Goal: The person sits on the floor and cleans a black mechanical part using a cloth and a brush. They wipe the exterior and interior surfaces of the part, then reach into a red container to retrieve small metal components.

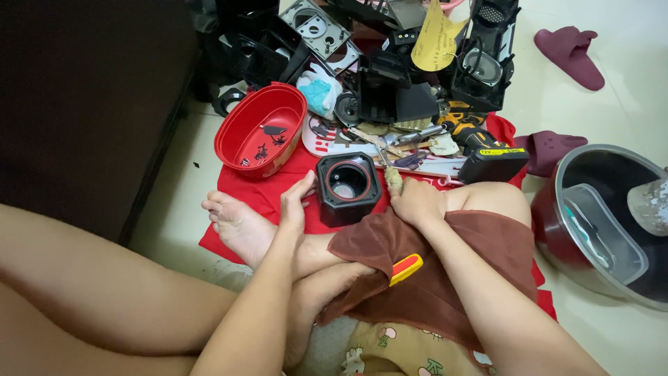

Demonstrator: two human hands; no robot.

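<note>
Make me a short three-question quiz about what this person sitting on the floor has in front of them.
1. True or false: the black speaker housing stands on the red cloth, its round opening facing up.
2. Which of the hands touches the side of that housing? A) left hand B) right hand C) neither
3. Fill in: the red oval tub holds a few small ____ parts.

Key
1. True.
2. A. The left hand's fingers rest against its left side; the right hand lies on the brown towel beside it, gripping what looks like a tool handle.
3. Black.
</note>
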